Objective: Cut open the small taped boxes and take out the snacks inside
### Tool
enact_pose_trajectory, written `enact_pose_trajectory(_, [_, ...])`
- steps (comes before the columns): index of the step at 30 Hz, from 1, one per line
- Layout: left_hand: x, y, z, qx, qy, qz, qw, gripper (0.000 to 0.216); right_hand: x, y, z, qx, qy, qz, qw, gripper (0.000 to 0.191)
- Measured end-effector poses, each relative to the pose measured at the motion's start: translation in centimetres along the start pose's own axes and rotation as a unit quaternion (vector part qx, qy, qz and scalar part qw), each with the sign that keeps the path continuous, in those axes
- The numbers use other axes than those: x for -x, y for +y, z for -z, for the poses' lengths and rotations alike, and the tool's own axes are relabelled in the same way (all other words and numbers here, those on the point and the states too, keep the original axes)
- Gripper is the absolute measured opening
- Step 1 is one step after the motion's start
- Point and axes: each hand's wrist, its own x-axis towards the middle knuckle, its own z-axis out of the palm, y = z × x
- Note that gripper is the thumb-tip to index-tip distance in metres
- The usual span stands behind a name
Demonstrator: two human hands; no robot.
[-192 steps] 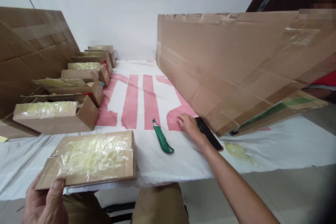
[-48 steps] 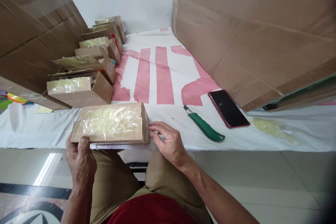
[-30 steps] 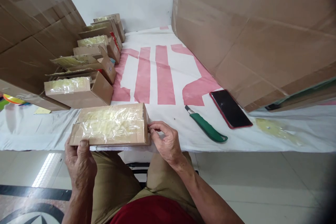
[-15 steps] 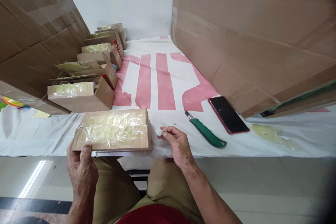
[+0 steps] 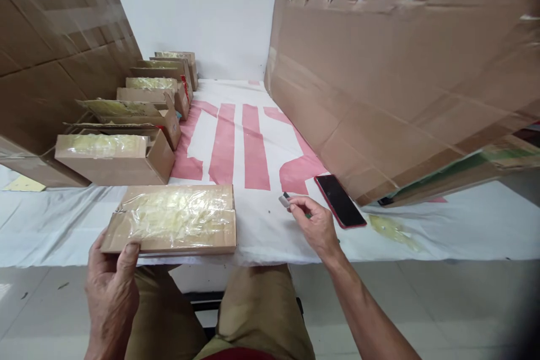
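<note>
A cardboard box (image 5: 181,219), its top covered with clear and yellowish tape, lies at the table's front edge. My left hand (image 5: 113,278) holds its near left corner, thumb on top and fingers underneath. To the right of the box, my right hand (image 5: 314,225) is closed around a green utility knife (image 5: 309,215). The knife's grey front end pokes out past the thumb and index finger, while most of its handle is hidden under the hand. Whether a small white scrap is still in those fingers, I cannot tell.
Several small cardboard boxes (image 5: 113,163) stand in a row at the left, beside a large carton (image 5: 63,56). Another large carton (image 5: 379,84) leans on the right. A red-edged phone (image 5: 340,201) and a yellowish film scrap (image 5: 392,229) lie on the white-and-pink cloth (image 5: 257,225).
My right hand has moved away from the box's right end onto the green knife, closing there. My left hand keeps its hold on the box. The camera view has shifted.
</note>
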Motion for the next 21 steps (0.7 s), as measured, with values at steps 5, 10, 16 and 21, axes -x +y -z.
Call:
enact_pose_trajectory(5, [-0.1, -0.7, 0.2, 0.026, -0.011, 0.019, 0.999, 0.075, -5.7, 1.4, -0.1, 0.214, -0.011, 0.12, 0.969, 0.021])
enact_pose_trajectory(10, [0.0, -0.8, 0.3, 0.009, -0.012, 0.023, 1.0, 0.074, -9.8, 2.4, -2.2, 0.298, -0.078, 0.163, 0.937, 0.02])
enact_pose_trajectory(16, [0.2, -0.6, 0.3, -0.045, 0.003, 0.016, 0.999, 0.074, -11.4, 2.8, -4.8, 0.365, -0.138, 0.211, 0.896, 0.022])
enact_pose_trajectory(21, [0.4, -0.3, 0.3, -0.033, 0.02, 0.041, 0.998, 0.079, -11.5, 3.1, -4.8, 0.389, -0.152, 0.232, 0.879, 0.025])
